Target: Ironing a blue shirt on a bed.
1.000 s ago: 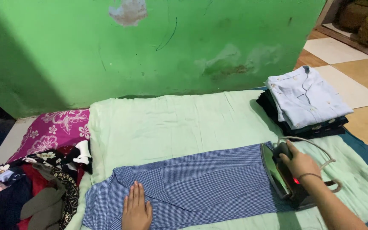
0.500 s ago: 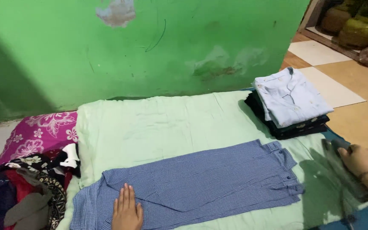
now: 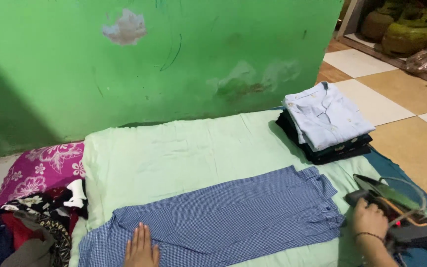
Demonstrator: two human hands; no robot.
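Nearest, two hands show at the bottom edge. The left hand (image 3: 141,248) lies flat, fingers together, pressing on one end of a single pair of blue checked trousers (image 3: 223,222). The right hand (image 3: 370,221) is wrapped around the handle of one electric iron (image 3: 396,212), which sits tipped back just beside the trousers' waistband, a red light glowing on it and its cord looping above. The trousers lie spread lengthwise across one pale green sheet (image 3: 184,153) on the floor, with a dark blue cloth (image 3: 396,173) showing under the sheet's right edge. At left sits one heap of mixed clothes (image 3: 21,227) against one magenta flowered pillow (image 3: 40,168). Farther right stands one stack of folded garments (image 3: 327,123), a light blue shirt on top of dark ones. Behind everything rises the green wall (image 3: 174,59).
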